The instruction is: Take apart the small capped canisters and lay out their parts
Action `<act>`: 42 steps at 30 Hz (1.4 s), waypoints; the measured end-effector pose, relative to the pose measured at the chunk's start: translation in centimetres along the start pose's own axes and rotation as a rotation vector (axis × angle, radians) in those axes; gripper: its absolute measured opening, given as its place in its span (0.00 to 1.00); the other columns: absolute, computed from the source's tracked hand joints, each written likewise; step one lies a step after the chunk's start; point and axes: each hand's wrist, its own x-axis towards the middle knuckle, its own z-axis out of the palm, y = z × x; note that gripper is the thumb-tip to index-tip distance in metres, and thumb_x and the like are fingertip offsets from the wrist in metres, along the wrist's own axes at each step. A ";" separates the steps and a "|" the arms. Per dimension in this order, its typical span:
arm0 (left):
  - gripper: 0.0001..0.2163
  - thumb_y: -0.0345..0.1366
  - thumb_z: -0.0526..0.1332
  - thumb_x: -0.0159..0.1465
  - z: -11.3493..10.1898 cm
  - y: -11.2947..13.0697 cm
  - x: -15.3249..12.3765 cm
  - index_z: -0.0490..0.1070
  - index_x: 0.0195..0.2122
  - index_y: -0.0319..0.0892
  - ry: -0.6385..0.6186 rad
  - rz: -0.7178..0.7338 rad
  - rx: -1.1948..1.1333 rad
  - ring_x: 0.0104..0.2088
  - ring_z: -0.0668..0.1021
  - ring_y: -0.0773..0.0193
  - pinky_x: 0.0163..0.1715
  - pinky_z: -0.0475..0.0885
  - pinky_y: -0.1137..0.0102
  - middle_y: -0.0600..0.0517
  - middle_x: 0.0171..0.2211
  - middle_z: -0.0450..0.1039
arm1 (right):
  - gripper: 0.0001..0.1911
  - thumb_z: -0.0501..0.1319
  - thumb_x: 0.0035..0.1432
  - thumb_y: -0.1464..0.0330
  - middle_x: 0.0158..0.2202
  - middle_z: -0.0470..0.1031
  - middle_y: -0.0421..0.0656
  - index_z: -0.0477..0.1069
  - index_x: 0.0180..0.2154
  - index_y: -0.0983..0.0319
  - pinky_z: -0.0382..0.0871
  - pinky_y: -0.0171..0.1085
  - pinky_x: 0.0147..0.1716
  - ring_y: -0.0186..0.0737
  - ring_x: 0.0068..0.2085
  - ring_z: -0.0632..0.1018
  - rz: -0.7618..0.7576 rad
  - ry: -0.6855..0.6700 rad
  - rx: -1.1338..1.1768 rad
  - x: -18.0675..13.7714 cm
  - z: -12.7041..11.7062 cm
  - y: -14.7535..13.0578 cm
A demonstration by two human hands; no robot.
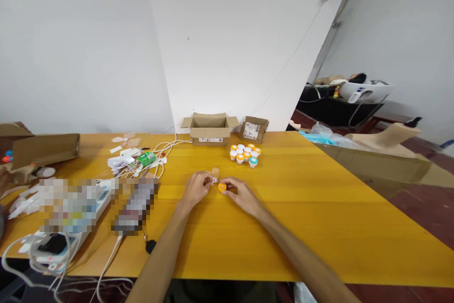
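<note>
Near the middle of the table, my left hand pinches a small white piece with dark holes or spots between its fingertips. Just behind that piece stands a small clear jar with no lid on it. My right hand grips a round orange lid by its edge; whether anything sits under the lid is hidden. The two hands are close together, fingertips a little apart. Farther back on the right is a cluster of several small lidded jars, with orange, white and teal tops.
An open cardboard box and a smaller carton stand against the wall. On the left lie a power strip with white cables, a phone, a green packet and loose wrappers. Another cardboard box is at far left.
</note>
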 end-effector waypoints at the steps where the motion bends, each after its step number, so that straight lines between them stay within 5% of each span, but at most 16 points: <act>1: 0.10 0.21 0.59 0.55 -0.1 0.0 0.0 0.74 0.26 0.43 -0.002 -0.011 -0.003 0.26 0.74 0.67 0.31 0.67 0.74 0.56 0.24 0.75 | 0.07 0.62 0.52 0.68 0.38 0.80 0.42 0.75 0.36 0.56 0.72 0.45 0.45 0.44 0.40 0.79 -0.006 -0.001 -0.021 0.0 0.0 0.0; 15: 0.11 0.22 0.58 0.57 -0.9 0.4 0.3 0.75 0.27 0.44 0.027 -0.185 0.117 0.30 0.76 0.65 0.34 0.66 0.73 0.54 0.27 0.76 | 0.04 0.61 0.55 0.68 0.42 0.80 0.43 0.74 0.34 0.56 0.70 0.45 0.48 0.45 0.45 0.79 -0.032 0.212 -0.225 0.0 -0.6 0.2; 36: 0.09 0.24 0.61 0.59 0.5 -1.2 0.2 0.76 0.30 0.46 0.082 0.124 0.147 0.37 0.75 0.59 0.42 0.69 0.64 0.51 0.31 0.75 | 0.10 0.55 0.63 0.68 0.47 0.78 0.46 0.76 0.38 0.56 0.70 0.45 0.51 0.44 0.49 0.78 -0.183 0.024 -0.406 -0.3 -0.3 0.3; 42: 0.08 0.28 0.59 0.61 0.2 -1.6 0.7 0.76 0.32 0.46 0.294 0.051 -0.024 0.38 0.75 0.59 0.43 0.70 0.64 0.51 0.31 0.75 | 0.20 0.58 0.62 0.62 0.57 0.71 0.47 0.66 0.55 0.55 0.64 0.49 0.58 0.47 0.58 0.71 -0.132 0.018 -0.422 -0.4 0.0 0.4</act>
